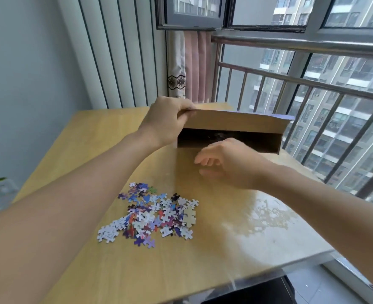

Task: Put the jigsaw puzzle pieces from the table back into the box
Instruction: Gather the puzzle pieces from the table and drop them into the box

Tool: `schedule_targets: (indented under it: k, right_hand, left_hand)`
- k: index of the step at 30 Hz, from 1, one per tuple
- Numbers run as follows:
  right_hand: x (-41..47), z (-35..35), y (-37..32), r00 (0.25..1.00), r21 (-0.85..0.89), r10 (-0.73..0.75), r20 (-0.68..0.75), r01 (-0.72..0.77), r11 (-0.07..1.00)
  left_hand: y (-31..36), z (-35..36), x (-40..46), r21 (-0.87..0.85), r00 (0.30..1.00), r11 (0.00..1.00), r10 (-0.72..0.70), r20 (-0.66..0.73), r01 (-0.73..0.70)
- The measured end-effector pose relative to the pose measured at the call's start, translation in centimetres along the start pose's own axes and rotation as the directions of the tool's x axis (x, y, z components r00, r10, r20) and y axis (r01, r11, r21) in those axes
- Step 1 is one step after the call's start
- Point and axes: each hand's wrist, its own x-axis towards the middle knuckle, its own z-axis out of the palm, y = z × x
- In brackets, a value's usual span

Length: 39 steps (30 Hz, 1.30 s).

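At far edge of the surface (236,238), your left hand (165,119) grips the box (236,126) flap, holding it up. Right hand (227,163), loosely curled, empty, sits just in front. Puzzle pieces (152,213) lie nearer you; next prob. scoop more w/ right.

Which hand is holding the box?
The left hand grips the box at its left end. The right hand holds nothing; its fingers hang loosely curled just in front of the box's opening.

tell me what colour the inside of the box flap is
Plain brown cardboard on the raised flap of the box; head view shows it best.
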Motion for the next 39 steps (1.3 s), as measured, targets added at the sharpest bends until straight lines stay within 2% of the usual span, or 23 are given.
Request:
schedule_targets:
  k: [2,4,6,8,10,12,14,16,18,20,23,26,29,32,35,39]
  right_hand:
    - [0.0,1.9,-2.3,0.973,0.077,0.016,0.231,-0.035,0.996]
    - [0.2,3.9,-3.7,0.906,0.067,0.128,0.403,-0.169,0.983]
    - [0.1,5.8,-4.5,0.842,0.079,0.214,0.495,-0.289,0.954]
    - [-0.4,8.0,-5.5,0.813,0.107,0.257,0.522,-0.362,0.926]
    - [-1.1,10.4,-7.3,0.860,0.185,0.262,0.438,-0.371,0.910]
    - [-1.3,12.2,-9.1,0.923,0.262,0.267,0.276,-0.339,0.904]
    - [-0.6,13.3,-10.6,0.949,0.292,0.258,0.179,-0.302,0.907]
    - [0.7,13.9,-11.6,0.958,0.321,0.242,0.153,-0.279,0.905]
    - [1.6,13.9,-11.9,0.968,0.339,0.191,0.164,-0.237,0.911]
    - [2.0,13.7,-11.8,0.976,0.302,0.137,0.170,-0.183,0.936]
    - [2.1,13.9,-11.2,0.986,0.237,0.095,0.140,-0.126,0.963]
    - [2.4,14.1,-10.6,0.988,0.251,0.090,0.123,-0.119,0.961]
    - [3.3,14.0,-10.4,0.976,0.270,0.075,0.206,-0.131,0.954]
    - [3.7,14.0,-10.2,0.981,0.284,0.057,0.184,-0.109,0.953]
    - [3.6,14.3,-10.1,0.994,0.206,0.012,0.105,-0.034,0.978]
    - [3.6,14.5,-9.9,0.998,0.150,-0.026,0.064,0.016,0.989]
  left_hand:
    - [-1.1,0.7,-2.2,0.013,0.997,1.000,-0.025,0.069,0.024]
    - [-2.4,1.2,-4.5,0.043,0.985,0.995,-0.093,0.148,0.087]
    - [-3.4,1.4,-6.7,0.041,0.963,0.987,-0.159,0.216,0.154]
    - [-4.2,1.3,-8.8,0.017,0.937,0.973,-0.224,0.269,0.228]
    - [-5.3,0.8,-10.9,0.034,0.912,0.958,-0.281,0.299,0.284]
    - [-6.8,0.2,-13.0,0.084,0.887,0.939,-0.343,0.310,0.334]
    - [-8.4,-0.3,-14.9,0.085,0.823,0.882,-0.463,0.330,0.463]
    - [-9.6,-0.5,-16.6,0.048,0.734,0.804,-0.563,0.381,0.592]
    - [-9.5,-0.5,-17.8,-0.063,0.713,0.758,-0.576,0.401,0.649]
    - [-8.7,-0.5,-18.6,-0.167,0.732,0.742,-0.552,0.398,0.650]
    - [-7.5,-0.2,-19.8,-0.217,0.788,0.769,-0.526,0.321,0.602]
    - [-6.8,0.4,-20.2,-0.382,0.799,0.703,-0.547,0.248,0.600]
    - [-6.5,0.9,-19.6,-0.537,0.765,0.583,-0.611,0.205,0.610]
    - [-6.4,0.6,-19.0,-0.687,0.711,0.445,-0.686,0.150,0.574]
    - [-6.5,0.2,-19.0,-0.748,0.676,0.403,-0.732,0.083,0.528]
    - [-6.7,0.3,-19.2,-0.725,0.665,0.406,-0.741,0.096,0.557]
